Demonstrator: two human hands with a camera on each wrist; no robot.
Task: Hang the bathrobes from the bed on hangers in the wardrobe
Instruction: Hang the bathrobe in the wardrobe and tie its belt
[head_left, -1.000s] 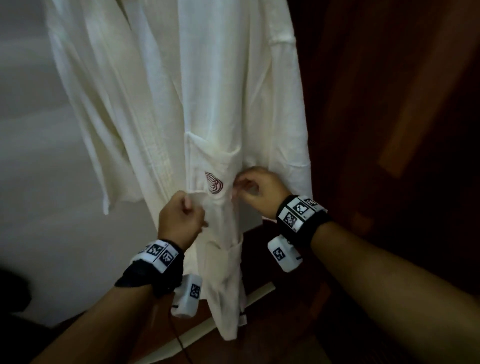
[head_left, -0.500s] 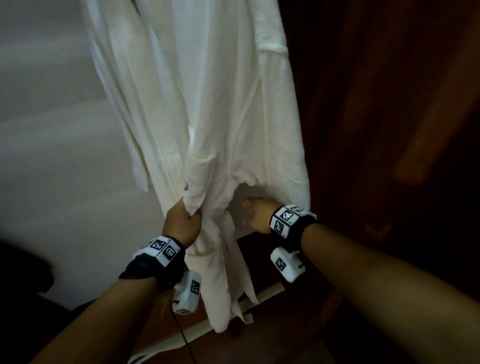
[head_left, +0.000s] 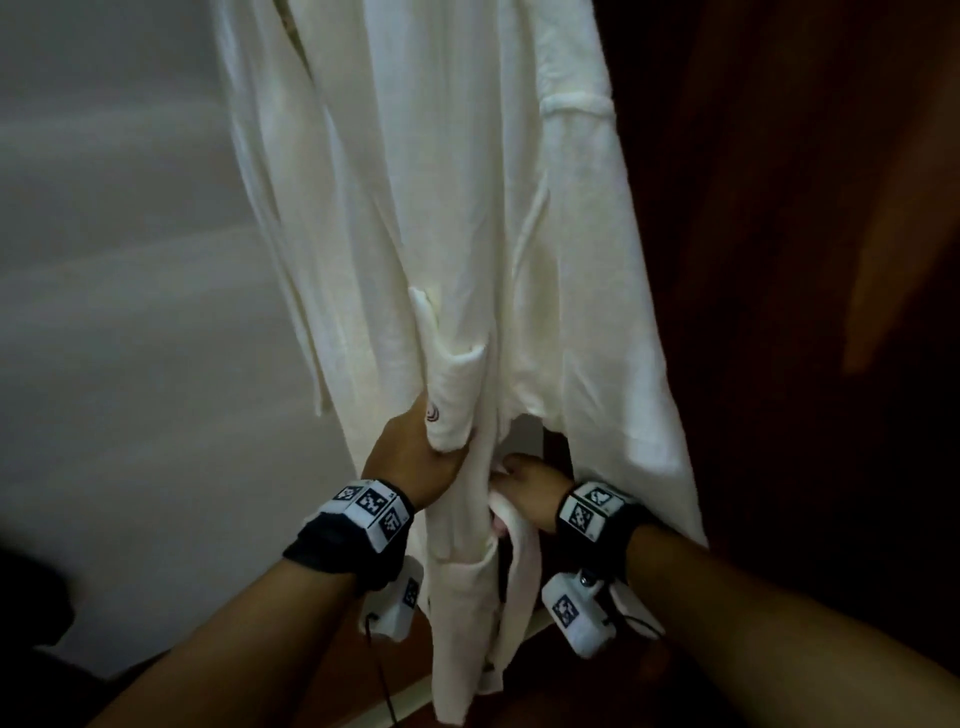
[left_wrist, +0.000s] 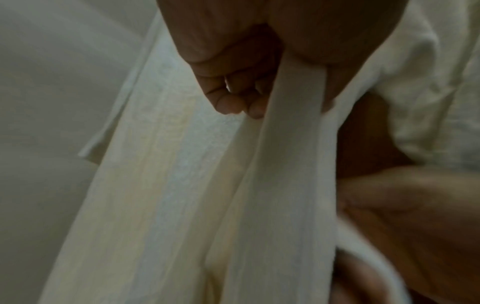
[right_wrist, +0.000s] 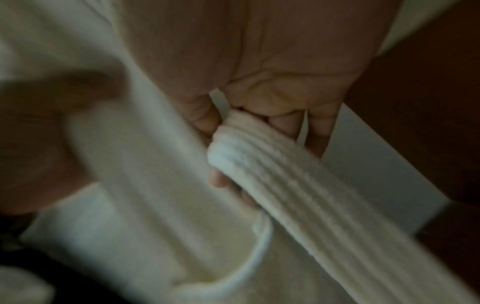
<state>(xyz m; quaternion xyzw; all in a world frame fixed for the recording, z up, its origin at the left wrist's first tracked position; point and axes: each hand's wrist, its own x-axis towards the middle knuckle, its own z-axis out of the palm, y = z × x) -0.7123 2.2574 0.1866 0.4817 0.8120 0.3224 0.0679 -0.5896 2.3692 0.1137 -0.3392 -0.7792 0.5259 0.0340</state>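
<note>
Below us we see a dark reddish-brown wooden floor. Directly on it lies a pale, narrow strip, running slantwise beneath the hanging cloth; we cannot tell what it is.

Bathrobe: white cloth, matt, fine woven texture | Belt: thick ribbed cloth, stitched in rows, gripped in the right hand | Pocket: same matt cloth, small embroidered emblem | Wardrobe panel: dark reddish wood, smooth | Wall: pale, matt | Wristbands: black cloth, matt.
</note>
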